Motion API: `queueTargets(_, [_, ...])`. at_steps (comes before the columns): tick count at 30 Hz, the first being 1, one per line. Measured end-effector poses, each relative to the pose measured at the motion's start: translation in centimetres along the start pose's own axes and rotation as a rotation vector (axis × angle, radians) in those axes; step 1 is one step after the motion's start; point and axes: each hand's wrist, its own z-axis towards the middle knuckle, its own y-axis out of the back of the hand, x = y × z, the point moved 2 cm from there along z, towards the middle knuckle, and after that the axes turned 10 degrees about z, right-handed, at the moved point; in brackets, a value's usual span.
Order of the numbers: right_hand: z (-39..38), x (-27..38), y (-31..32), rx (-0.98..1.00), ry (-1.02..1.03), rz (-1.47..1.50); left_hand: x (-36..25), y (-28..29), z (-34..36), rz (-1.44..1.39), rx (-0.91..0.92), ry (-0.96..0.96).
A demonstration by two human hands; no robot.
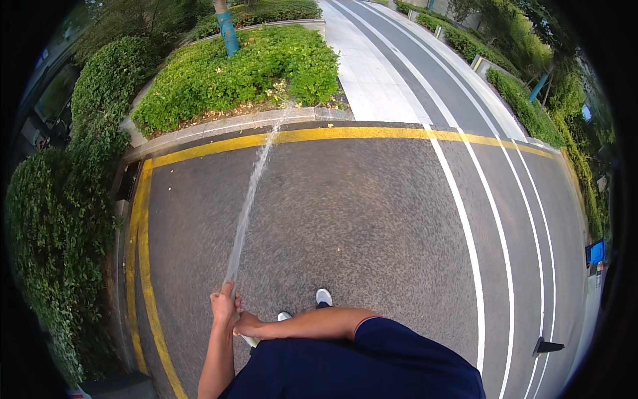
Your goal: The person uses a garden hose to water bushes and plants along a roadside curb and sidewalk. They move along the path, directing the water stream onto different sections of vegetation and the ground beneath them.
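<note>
My left hand (224, 304) is closed around the end of a hose, its thumb up at the outlet. Just behind it, my right hand (248, 325) grips the same hose, with that arm bent across my body. Most of the hose is hidden by my fingers; a short pale length (250, 340) shows below the right hand. From the left hand a jet of water (248, 203) shoots forward, widening as it goes. It crosses the yellow line and reaches the front edge of a planted bed of low green shrubs (232, 73).
A stone kerb (226, 128) borders the bed, with a blue-wrapped tree trunk (226, 32) in it. Tall hedges (60, 246) run along the left. White lines (465, 219) mark the asphalt on the right, where a small dark object (547, 346) stands.
</note>
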Motion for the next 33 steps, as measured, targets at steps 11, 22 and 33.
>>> queueTargets(11, [0.3,0.4,2.8,0.111,-0.008,0.100,0.4,-2.8,1.3,0.115,0.041,-0.016])
queueTargets(22, [1.4,-2.1,3.9,0.063,0.090,-0.057,0.3,-5.1,0.3,0.179,0.042,-0.039])
queueTargets(33, [3.6,-1.8,2.5,0.109,0.035,-0.185,0.6,-1.3,0.8,-0.072,-0.077,-0.120])
